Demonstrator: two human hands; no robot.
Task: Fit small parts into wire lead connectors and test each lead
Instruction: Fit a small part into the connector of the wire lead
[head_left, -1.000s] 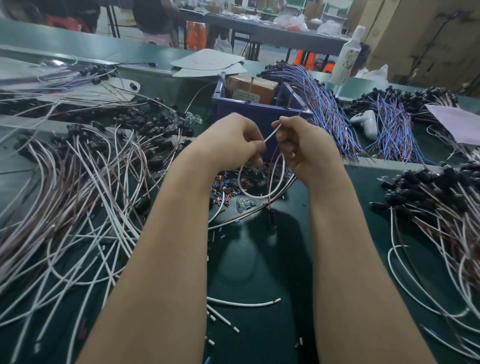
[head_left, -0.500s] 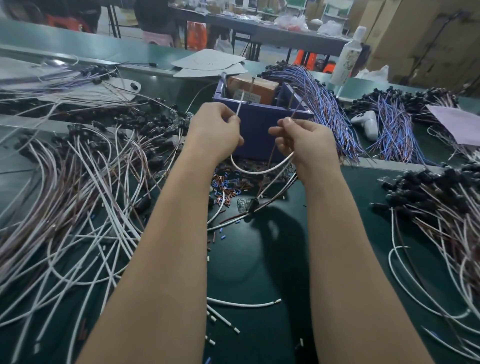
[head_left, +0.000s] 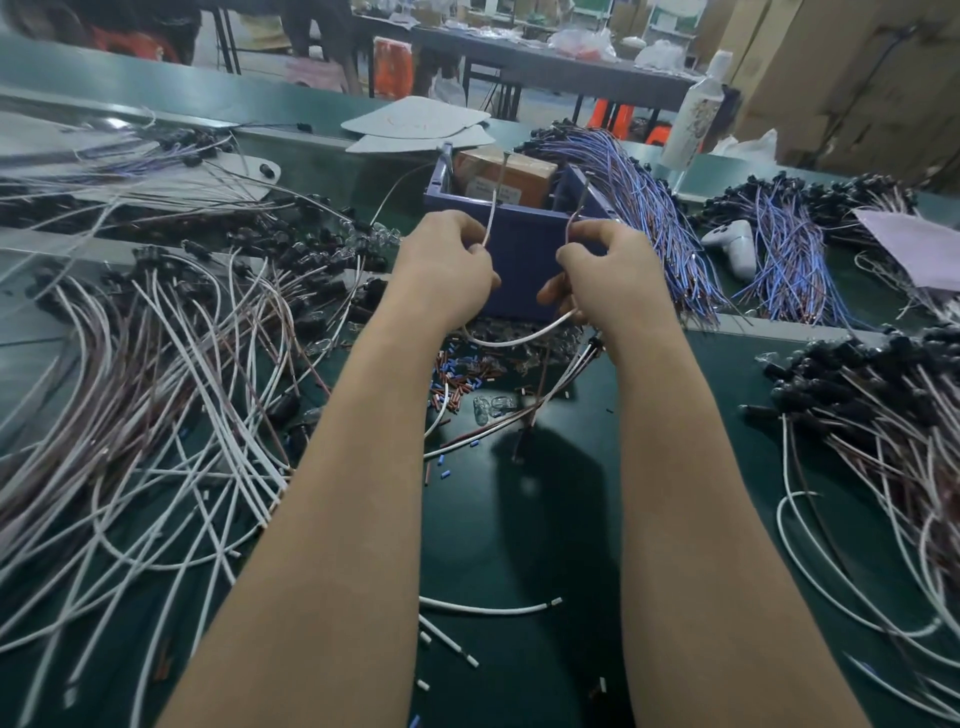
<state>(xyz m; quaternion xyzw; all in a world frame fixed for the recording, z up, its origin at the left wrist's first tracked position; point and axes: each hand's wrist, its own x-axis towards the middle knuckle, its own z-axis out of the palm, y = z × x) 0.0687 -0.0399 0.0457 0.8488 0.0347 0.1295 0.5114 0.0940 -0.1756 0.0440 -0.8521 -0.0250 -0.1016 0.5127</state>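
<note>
Here, white wire (head_left: 492, 208) upright, clamped in left hand (head_left: 441, 262) fingers, brown wire (head_left: 577, 208) upright, clamped in right hand (head_left: 610, 273)

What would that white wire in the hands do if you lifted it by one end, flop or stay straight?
Probably mostly floppy: the white wire sags in a curve between the left hand and right hand. A short length seems to hold itself, since its end stands up above the left hand. Likely light, as a finger pinch holds it.
</note>
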